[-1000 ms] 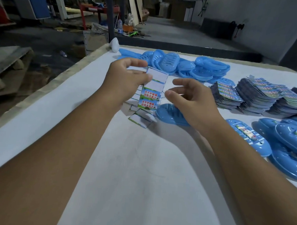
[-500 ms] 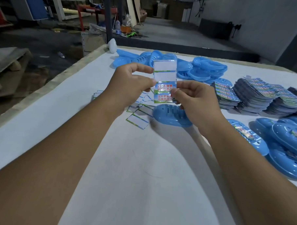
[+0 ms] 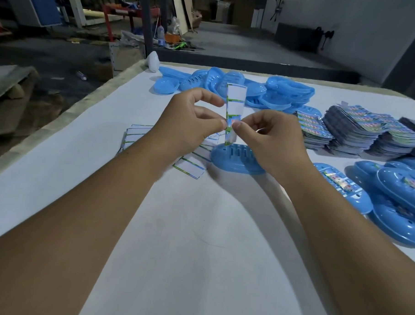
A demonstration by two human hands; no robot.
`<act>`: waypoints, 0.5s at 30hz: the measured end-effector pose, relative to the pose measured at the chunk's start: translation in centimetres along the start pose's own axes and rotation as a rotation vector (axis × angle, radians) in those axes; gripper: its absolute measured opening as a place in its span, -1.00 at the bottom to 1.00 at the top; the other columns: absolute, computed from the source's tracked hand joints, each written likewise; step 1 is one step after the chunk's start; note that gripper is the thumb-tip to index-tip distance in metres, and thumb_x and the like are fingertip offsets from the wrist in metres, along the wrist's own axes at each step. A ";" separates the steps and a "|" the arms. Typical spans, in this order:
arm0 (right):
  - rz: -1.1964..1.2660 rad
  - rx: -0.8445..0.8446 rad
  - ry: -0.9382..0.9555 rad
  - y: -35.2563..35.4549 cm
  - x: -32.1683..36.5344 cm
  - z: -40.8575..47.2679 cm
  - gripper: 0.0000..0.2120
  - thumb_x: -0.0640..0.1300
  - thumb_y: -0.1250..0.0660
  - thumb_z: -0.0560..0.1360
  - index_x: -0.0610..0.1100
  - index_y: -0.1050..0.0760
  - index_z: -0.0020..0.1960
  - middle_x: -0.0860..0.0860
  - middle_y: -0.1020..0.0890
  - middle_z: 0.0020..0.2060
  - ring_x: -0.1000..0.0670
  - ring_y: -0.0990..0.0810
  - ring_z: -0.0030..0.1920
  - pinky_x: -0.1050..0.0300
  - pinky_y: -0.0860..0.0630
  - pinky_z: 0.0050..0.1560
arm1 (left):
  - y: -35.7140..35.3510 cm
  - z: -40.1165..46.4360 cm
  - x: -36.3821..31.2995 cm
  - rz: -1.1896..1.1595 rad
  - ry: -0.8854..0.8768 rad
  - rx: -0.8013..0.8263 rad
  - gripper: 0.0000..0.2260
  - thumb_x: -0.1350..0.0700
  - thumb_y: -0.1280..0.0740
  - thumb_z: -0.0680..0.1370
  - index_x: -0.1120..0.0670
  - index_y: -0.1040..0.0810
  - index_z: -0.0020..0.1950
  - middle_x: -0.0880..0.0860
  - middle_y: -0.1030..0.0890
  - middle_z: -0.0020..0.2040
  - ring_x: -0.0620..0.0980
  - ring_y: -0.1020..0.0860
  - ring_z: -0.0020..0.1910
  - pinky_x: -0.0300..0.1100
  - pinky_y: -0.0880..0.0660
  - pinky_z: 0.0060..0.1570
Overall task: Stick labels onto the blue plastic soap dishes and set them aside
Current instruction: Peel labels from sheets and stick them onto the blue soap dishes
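A narrow label strip (image 3: 235, 103) stands upright between my hands, its upper backing white and bare, its lower part printed green and blue. My left hand (image 3: 189, 123) pinches its left edge with thumb and forefinger. My right hand (image 3: 271, 138) pinches the printed label at the lower right edge. Just below them a blue soap dish (image 3: 235, 158) lies on the white table (image 3: 174, 239), partly hidden by my right wrist.
A heap of unlabelled blue dishes (image 3: 250, 87) lies at the table's far side. Stacks of label sheets (image 3: 359, 133) sit at the right. Labelled dishes (image 3: 390, 196) pile at the right edge. Used backing strips (image 3: 189, 166) lie left of the dish.
Both hands have closed in on the strip. It has turned edge-on, and my right fingers now pinch the printed label at its lower part.
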State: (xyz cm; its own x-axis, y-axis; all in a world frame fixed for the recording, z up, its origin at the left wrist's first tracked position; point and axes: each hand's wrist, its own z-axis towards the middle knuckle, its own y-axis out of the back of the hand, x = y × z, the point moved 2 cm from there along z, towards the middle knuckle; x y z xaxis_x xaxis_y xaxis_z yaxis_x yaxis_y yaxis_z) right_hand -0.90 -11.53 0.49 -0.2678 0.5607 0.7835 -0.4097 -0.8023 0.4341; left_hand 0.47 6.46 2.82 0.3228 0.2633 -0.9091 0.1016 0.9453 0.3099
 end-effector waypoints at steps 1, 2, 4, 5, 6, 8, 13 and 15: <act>0.004 0.014 0.021 -0.1 0.1 -0.1 -0.82 0.05 -0.50 0.47 0.03 -0.64 -0.26 0.24 -0.59 -0.45 0.19 -0.44 -0.46 0.21 -0.37 -0.33 | -0.1 0.0 0.0 0.009 -0.011 0.002 -0.76 0.16 -0.51 0.48 -0.06 -0.56 0.07 -0.12 -0.74 -0.21 -0.22 -0.68 -0.18 -0.18 -0.51 -0.03; 0.019 0.025 0.042 -0.1 0.3 -0.2 -0.82 0.04 -0.49 0.48 0.02 -0.65 -0.27 0.24 -0.57 -0.49 0.19 -0.42 -0.47 0.22 -0.37 -0.35 | -0.1 0.0 0.0 0.016 -0.021 0.001 -0.76 0.16 -0.50 0.48 -0.06 -0.56 0.06 -0.12 -0.73 -0.21 -0.22 -0.68 -0.18 -0.18 -0.51 -0.02; 0.069 0.043 0.068 -0.2 0.6 -0.4 -0.82 0.03 -0.49 0.49 0.01 -0.68 -0.25 0.20 -0.56 -0.51 0.19 -0.40 -0.48 0.26 -0.35 -0.40 | -0.2 0.0 -0.1 0.026 -0.039 -0.005 -0.77 0.15 -0.50 0.49 -0.06 -0.55 0.05 -0.13 -0.73 -0.22 -0.23 -0.68 -0.18 -0.19 -0.50 -0.05; 0.084 0.049 0.071 -0.2 0.7 -0.5 -0.83 0.04 -0.49 0.49 0.01 -0.70 -0.24 0.17 -0.57 -0.51 0.19 -0.39 -0.48 0.27 -0.34 -0.42 | -0.2 0.0 -0.1 0.036 -0.046 -0.006 -0.77 0.14 -0.51 0.49 -0.07 -0.54 0.05 -0.13 -0.73 -0.22 -0.22 -0.68 -0.17 -0.20 -0.51 -0.06; 0.088 0.052 0.069 -0.2 0.8 -0.5 -0.83 0.05 -0.50 0.48 0.00 -0.71 -0.23 0.13 -0.59 -0.49 0.19 -0.39 -0.48 0.28 -0.35 -0.43 | -0.2 0.0 -0.1 0.048 -0.054 -0.006 -0.77 0.14 -0.51 0.49 -0.07 -0.54 0.05 -0.14 -0.73 -0.22 -0.21 -0.69 -0.16 -0.19 -0.52 -0.05; 0.075 0.051 0.063 -0.1 0.8 -0.5 -0.84 0.05 -0.50 0.48 0.00 -0.72 -0.22 0.11 -0.61 -0.48 0.18 -0.40 -0.47 0.27 -0.35 -0.43 | -0.3 0.0 -0.1 0.067 -0.067 -0.004 -0.77 0.13 -0.51 0.49 -0.08 -0.53 0.04 -0.14 -0.73 -0.22 -0.20 -0.69 -0.16 -0.18 -0.54 -0.03; 0.070 0.051 0.056 -0.1 0.9 -0.6 -0.82 -0.04 -0.47 0.51 -0.03 -0.69 -0.26 0.21 -0.50 -0.57 0.18 -0.37 -0.53 0.37 -0.29 -0.44 | -0.4 0.1 0.1 0.081 -0.071 -0.015 -0.77 0.14 -0.51 0.47 -0.06 -0.53 0.01 -0.13 -0.73 -0.24 -0.18 -0.68 -0.19 -0.21 -0.54 -0.06; 0.085 0.053 0.048 0.0 1.0 -0.6 -0.79 -0.08 -0.46 0.51 -0.03 -0.66 -0.30 0.21 -0.46 -0.60 0.18 -0.35 -0.54 0.38 -0.27 -0.46 | -0.3 0.2 0.2 0.088 -0.053 -0.044 -0.79 0.15 -0.49 0.45 -0.05 -0.53 -0.01 -0.12 -0.73 -0.24 -0.14 -0.68 -0.20 -0.24 -0.52 -0.12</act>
State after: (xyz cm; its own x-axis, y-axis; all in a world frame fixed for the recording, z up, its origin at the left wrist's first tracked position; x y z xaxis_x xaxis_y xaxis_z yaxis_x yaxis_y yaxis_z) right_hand -1.68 -10.85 1.01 -0.3419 0.4983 0.7967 -0.3372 -0.8564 0.3910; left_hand 0.68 6.17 2.58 0.3778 0.3367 -0.8625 0.0292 0.9267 0.3746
